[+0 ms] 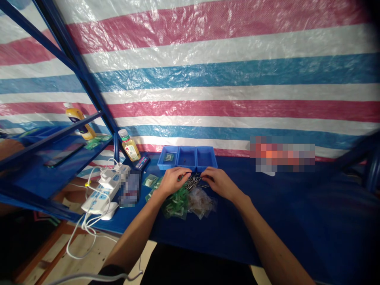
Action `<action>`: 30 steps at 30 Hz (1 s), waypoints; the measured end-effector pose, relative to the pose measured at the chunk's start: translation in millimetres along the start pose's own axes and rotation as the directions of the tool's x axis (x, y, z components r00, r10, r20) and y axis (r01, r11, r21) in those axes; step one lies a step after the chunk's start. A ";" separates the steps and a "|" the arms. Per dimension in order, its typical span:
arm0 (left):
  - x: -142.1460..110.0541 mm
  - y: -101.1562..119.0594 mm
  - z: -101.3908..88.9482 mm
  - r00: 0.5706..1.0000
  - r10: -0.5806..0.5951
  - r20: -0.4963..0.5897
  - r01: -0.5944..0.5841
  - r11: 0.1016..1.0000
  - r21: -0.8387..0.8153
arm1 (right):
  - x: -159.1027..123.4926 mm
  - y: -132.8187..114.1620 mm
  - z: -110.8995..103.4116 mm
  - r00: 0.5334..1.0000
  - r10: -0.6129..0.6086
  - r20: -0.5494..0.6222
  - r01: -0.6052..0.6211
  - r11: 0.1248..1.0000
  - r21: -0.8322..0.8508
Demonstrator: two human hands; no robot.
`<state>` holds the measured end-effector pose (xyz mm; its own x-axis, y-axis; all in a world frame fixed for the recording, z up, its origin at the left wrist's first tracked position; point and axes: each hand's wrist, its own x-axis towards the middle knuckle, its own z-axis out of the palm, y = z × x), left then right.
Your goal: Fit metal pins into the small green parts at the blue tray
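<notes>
Both of my hands rest on a blue table over a heap of small dark metal parts. My left hand has its fingers curled in a pinch at the left edge of the heap. My right hand is curled at the right edge, fingertips down among the parts. What either pinch holds is too small to make out. Just below my hands lie a bag of green pieces and clear small bags.
Three joined blue bins stand behind the heap. A juice bottle, white power strips with cables and small green packets lie at the left. A blue shelf frame holds another bottle. A striped tarp hangs behind.
</notes>
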<state>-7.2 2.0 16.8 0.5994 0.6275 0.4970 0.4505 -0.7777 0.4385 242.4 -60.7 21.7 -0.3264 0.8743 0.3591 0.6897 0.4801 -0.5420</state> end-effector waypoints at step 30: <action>0.9 -3.7 0.0 0.992 0.123 0.004 -0.123 0.992 0.029 | -104.0 -111.7 16.5 0.991 0.122 -0.055 -0.103 0.957 0.273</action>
<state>-8.4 5.4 15.6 0.6528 0.5272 0.5440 0.3925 -0.8496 0.3524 188.6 -204.1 32.3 -0.2039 0.9212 0.3314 0.5172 0.3888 -0.7624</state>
